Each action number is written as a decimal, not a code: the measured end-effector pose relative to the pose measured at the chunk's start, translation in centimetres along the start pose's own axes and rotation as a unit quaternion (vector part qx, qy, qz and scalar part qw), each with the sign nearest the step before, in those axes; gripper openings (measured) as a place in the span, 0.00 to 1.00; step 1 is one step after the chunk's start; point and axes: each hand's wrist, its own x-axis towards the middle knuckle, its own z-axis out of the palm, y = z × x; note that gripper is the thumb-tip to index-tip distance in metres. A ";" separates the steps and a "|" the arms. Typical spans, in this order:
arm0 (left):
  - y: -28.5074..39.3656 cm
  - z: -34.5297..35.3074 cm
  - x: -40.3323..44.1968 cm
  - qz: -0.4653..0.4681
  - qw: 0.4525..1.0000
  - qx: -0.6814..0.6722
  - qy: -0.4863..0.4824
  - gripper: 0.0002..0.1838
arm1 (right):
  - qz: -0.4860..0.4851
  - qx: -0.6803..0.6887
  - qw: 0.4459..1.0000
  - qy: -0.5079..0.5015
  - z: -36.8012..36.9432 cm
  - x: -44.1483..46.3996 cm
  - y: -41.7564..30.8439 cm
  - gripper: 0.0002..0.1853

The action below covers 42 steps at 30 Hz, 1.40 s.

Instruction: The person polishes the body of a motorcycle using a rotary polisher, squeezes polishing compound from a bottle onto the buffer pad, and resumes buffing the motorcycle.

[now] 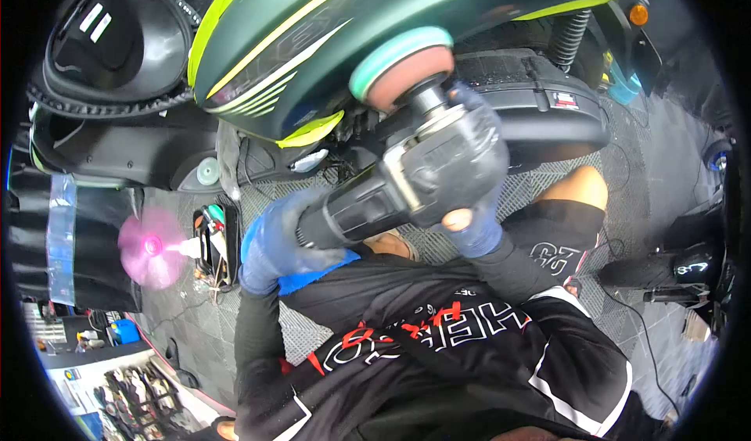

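Note:
My left hand (285, 234), in a blue glove, grips the rear handle of a black polisher (368, 202). Also gloved in blue, my right hand (481, 167) wraps round the polisher's head, with a bare thumb tip showing. The round foam pad (411, 69), teal and reddish-brown, is up at the dark green body panel (313, 58) of a scooter; whether it presses on it I cannot tell. Yellow and white stripes run along that panel. A blue cloth (321, 273) hangs beneath my left hand, over my lap.
A pink spinning fan (154, 245) stands left beside an open box of tools (213, 242). Black scooter parts (117, 42) fill the upper left. A spring shock absorber (569, 41) is upper right. A cable (645, 339) trails over the tiled floor at right.

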 end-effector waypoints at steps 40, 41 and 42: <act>11.2 9.0 17.7 0.176 0.957 -0.214 -0.090 0.43 | -0.492 -0.383 0.781 -0.005 -10.4 11.0 -15.3 0.45; 11.2 9.0 17.6 0.174 0.957 -0.215 -0.088 0.43 | -0.491 -0.383 0.783 -0.008 -10.4 10.9 -15.1 0.45; 11.3 8.9 17.4 0.156 0.954 -0.239 -0.098 0.44 | -0.476 -0.386 0.790 -0.004 -10.3 10.5 -14.8 0.43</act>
